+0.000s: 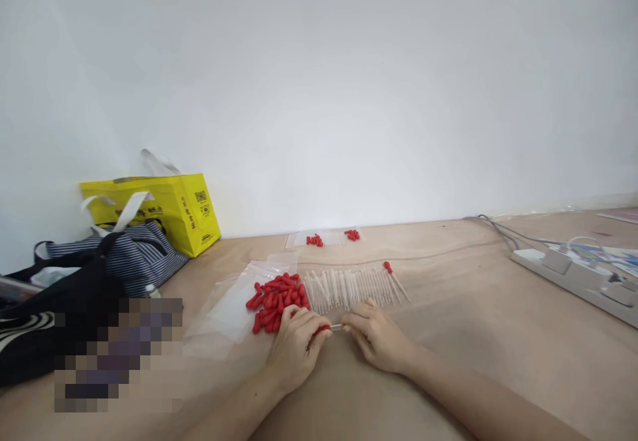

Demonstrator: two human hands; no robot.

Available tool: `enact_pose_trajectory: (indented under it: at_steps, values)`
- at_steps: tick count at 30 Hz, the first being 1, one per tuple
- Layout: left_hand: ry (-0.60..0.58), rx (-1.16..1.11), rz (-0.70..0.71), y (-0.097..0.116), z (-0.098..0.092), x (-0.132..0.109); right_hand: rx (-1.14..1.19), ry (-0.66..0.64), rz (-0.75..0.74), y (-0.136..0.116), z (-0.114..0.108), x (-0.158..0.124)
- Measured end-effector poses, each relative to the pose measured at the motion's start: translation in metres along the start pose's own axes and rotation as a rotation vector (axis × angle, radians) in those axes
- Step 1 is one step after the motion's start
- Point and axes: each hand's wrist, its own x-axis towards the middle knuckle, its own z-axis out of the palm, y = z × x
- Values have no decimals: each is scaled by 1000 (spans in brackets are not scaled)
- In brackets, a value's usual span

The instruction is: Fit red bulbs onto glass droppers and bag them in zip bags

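Left hand and right hand face each other, slightly apart, each curled in a pinch; left forearm and right forearm, both bare, slant inward

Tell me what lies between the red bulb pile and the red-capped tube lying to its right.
A row of thin clear tubes lies between them, the head view shows.

A red dropper bulb and a slim clear pipette tube meet end to end, nearly level, before a row of similar tubes. Loose red bulbs heap beside its left end; a bulb-capped dropper lies slanted at its right.
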Motion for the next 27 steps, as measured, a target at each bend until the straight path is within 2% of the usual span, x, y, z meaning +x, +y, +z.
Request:
enact_pose_trajectory:
  at_steps: [4, 6, 9, 11, 13, 19, 27]
  values:
    - [68, 60, -42, -3, 0, 0, -61, 66, 44, 10, -11, 3]
    - [146, 120, -95, -9, 0, 0, -23, 151, 159, 26, -17, 2]
    - [259, 210, -208, -19, 0, 0, -43, 298, 532, 60, -28, -4]
    - [278, 253, -263, -24, 0, -1, -152, 279, 841, 82, -33, -9]
    - [254, 279, -291, -27, -1, -1, -194, 253, 955, 96, -35, -15]
    - [197, 301, -310, -27, 0, -1, -202, 161, 1062, 100, -21, -20]
    - [174, 330, -328, -28, 0, 0, -205, 107, 1014, 98, -22, -18]
